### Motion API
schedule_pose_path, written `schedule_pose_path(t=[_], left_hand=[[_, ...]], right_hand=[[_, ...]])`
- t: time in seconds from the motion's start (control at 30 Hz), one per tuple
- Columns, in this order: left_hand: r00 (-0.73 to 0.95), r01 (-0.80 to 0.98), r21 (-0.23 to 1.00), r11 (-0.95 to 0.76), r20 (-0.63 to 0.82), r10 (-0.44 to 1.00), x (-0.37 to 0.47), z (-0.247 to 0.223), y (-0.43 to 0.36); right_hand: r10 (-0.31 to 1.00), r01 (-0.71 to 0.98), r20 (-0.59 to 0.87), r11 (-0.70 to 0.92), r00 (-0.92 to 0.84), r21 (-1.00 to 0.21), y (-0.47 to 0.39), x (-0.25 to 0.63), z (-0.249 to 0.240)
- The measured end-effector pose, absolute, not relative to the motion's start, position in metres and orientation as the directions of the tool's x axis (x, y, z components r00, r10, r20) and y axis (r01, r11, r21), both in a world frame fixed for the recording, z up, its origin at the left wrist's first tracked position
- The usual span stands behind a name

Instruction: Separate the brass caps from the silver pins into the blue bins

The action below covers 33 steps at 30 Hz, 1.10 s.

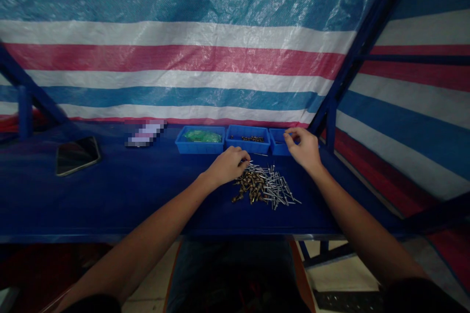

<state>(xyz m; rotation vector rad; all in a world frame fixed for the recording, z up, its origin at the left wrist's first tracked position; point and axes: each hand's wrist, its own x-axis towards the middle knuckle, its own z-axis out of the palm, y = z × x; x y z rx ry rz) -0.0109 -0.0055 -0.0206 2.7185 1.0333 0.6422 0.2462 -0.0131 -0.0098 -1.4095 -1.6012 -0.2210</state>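
My left hand (230, 164) is at the upper left of a mixed pile, its fingers curled and thumb and fingertips close together. What it holds, if anything, is too small to make out. The pile has brass-coloured screw-like pieces (251, 185) on the left and thin silver pins resembling blind rivets (278, 188) on the right. My right hand (304, 146) is over the right blue bin (276, 148), thumb and index finger pinched together. Anything between those fingertips cannot be made out. The hand hides much of that bin's inside.
The middle blue bin (247, 147) holds small brass-coloured pieces, and the left blue bin (200, 148) a green, plastic-looking bundle (202, 135). A phone (78, 155) and a blurred pale item (147, 133) lie left on the blue table (121, 195). Striped sheeting (176, 58) hangs behind.
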Motion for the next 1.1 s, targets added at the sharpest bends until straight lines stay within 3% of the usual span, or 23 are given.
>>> schedule_pose_path(t=[0.2, 0.47, 0.63, 0.8, 1.1], left_hand=[[0.68, 0.625, 0.236, -0.744, 0.303, 0.668, -0.012, -0.026, -0.003], [0.696, 0.616, 0.233, -0.752, 0.286, 0.659, -0.01, -0.027, -0.003], [0.684, 0.607, 0.244, -0.756, 0.323, 0.654, -0.009, -0.027, -0.004], [0.609, 0.61, 0.325, -0.722, 0.391, 0.69, -0.008, -0.02, -0.005], [0.515, 0.622, 0.347, -0.702, 0.495, 0.7, -0.01, -0.011, -0.005]], right_hand=[[0.818, 0.754, 0.532, 0.488, -0.219, -0.439, -0.027, 0.211, -0.015], [0.832, 0.786, 0.372, 0.531, -0.412, -0.317, -0.022, 0.186, -0.033], [0.826, 0.783, 0.4, 0.532, -0.397, -0.323, -0.022, 0.185, -0.029], [0.829, 0.753, 0.482, 0.504, -0.284, -0.424, -0.026, 0.195, -0.017], [0.861, 0.649, 0.459, 0.481, -0.221, -0.59, -0.028, 0.197, -0.017]])
